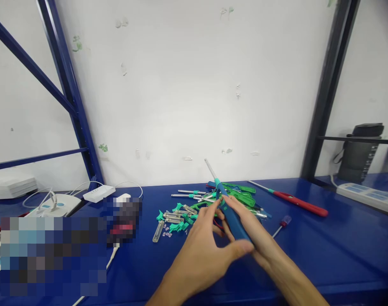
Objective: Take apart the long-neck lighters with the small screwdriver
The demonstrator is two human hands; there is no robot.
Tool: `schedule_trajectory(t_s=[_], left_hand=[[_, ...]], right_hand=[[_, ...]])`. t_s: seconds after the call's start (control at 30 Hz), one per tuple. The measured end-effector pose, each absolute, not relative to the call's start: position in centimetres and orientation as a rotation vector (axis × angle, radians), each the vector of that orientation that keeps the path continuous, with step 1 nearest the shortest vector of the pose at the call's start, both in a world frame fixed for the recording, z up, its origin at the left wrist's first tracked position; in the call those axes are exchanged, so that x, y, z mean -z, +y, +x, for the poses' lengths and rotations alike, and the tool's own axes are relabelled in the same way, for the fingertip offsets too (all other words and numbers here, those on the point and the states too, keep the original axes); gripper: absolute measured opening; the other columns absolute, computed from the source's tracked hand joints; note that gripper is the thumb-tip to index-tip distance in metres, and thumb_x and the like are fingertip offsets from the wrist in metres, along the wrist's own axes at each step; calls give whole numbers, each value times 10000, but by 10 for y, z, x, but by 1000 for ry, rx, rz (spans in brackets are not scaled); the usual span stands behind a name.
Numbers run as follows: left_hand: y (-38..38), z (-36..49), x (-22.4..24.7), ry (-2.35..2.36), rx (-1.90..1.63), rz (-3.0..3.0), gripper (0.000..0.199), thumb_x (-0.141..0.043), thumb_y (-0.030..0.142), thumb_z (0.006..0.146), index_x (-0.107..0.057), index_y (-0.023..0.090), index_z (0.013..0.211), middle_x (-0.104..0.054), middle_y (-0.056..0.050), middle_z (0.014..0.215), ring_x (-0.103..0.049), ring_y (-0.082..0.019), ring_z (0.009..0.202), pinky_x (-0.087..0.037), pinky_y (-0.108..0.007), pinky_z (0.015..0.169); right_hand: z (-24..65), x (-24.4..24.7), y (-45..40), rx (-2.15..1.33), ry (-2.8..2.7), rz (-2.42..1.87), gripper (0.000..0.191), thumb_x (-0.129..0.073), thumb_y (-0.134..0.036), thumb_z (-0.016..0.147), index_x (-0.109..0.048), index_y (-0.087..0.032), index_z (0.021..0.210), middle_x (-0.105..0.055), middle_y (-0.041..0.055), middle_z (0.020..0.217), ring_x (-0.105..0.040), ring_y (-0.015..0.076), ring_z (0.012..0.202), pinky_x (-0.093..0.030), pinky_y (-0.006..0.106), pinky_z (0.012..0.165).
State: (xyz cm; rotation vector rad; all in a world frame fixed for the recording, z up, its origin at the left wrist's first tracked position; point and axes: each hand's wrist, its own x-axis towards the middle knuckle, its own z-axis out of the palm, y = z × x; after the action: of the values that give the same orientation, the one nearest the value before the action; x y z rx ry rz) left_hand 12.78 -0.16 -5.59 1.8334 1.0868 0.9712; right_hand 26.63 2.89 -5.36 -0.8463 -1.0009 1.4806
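A blue long-nosed lighter (pixel 234 223), its metal tube angled up and to the left, is held in front of me over the table. My right hand (pixel 244 223) wraps it from the right side and beneath. On the other side, my left hand (pixel 205 242) has its fingers near the trigger and its thumb across the handle's lower end. Behind my hands lies a heap of green lighter shells (pixel 243 197) with metal tubes. Left of the heap are clear fuel tanks (pixel 158 231), turquoise plastic pieces (pixel 177 226) and tiny pale parts (pixel 167 234).
To the right lie a red long-nosed lighter (pixel 300 203) and a screwdriver (pixel 286 221). A power strip (pixel 369 197) sits farther right. White boxes (pixel 100 193) and cables occupy the left, beside a blurred-out patch. Blue frame posts (pixel 71 93) rise by the wall.
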Motion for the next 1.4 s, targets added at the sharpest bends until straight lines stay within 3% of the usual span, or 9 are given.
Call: schedule_trajectory(t_s=[0.07,0.13,0.23,0.3,0.43,0.63,0.87,1.07,1.4], left_hand=[[-3,132,58,1137,-943,1869,1098,-924,455,649,-361,334,1583,-455,-108,1550,-483,-382,1364,-388,-522,1134],[-2,135,60,1156,-956,1846,1160,-963,385,577,-370,299,1570,-492,-128,1517,-470,-398,1368,-396,-526,1122],[3,135,63,1089,-1014,1737,1051,-943,329,611,-399,288,1509,-643,-100,1271,-626,-320,1134,-516,-433,945],[7,135,65,984,-1054,1658,949,-894,275,675,-379,292,1472,-673,-44,1097,-659,-240,952,-535,-344,810],[8,135,65,825,-1085,1577,754,-769,131,724,-371,260,1350,-601,48,891,-570,-122,724,-462,-221,637],[5,133,62,958,-1069,1647,739,-813,156,661,-364,255,1240,-526,95,782,-501,-111,660,-396,-206,590],[4,132,58,986,-1030,1665,845,-821,129,599,-329,234,1278,-637,41,899,-598,-153,765,-464,-240,678],[8,129,61,1030,-1048,1698,1068,-866,171,550,-244,212,1417,-663,-66,1179,-645,-225,1006,-495,-297,858],[17,128,81,1051,-1107,1666,1244,-929,205,488,-212,234,1505,-653,-56,1112,-645,-252,998,-499,-315,843]], right_hand=[[264,55,29,-1510,-1002,-856,414,-714,-584,852,-467,-252,848,-521,-102,472,-400,73,300,-321,180,348],[263,54,24,-1563,-997,-866,391,-716,-576,856,-493,-255,875,-495,-100,450,-389,79,329,-296,175,357],[263,45,11,-1605,-991,-815,367,-787,-483,817,-577,-254,1011,-624,-63,630,-503,85,456,-396,186,456],[261,39,3,-1601,-976,-816,474,-824,-446,776,-604,-266,1155,-669,-46,734,-571,105,534,-460,213,538],[252,38,-2,-1515,-946,-895,594,-840,-510,739,-619,-260,1230,-625,-52,660,-589,140,604,-463,226,590],[244,54,13,-1472,-1061,-872,591,-743,-598,808,-570,-226,1234,-523,-78,531,-428,116,515,-344,217,540],[243,59,18,-1497,-1072,-843,595,-720,-585,818,-533,-217,1247,-479,-94,474,-377,108,469,-311,220,533],[240,59,14,-1484,-1043,-807,654,-744,-635,792,-549,-233,1269,-467,-99,478,-393,115,472,-323,223,520],[241,55,8,-1495,-999,-794,639,-771,-630,792,-586,-217,1242,-494,-75,543,-416,119,526,-338,226,535]])
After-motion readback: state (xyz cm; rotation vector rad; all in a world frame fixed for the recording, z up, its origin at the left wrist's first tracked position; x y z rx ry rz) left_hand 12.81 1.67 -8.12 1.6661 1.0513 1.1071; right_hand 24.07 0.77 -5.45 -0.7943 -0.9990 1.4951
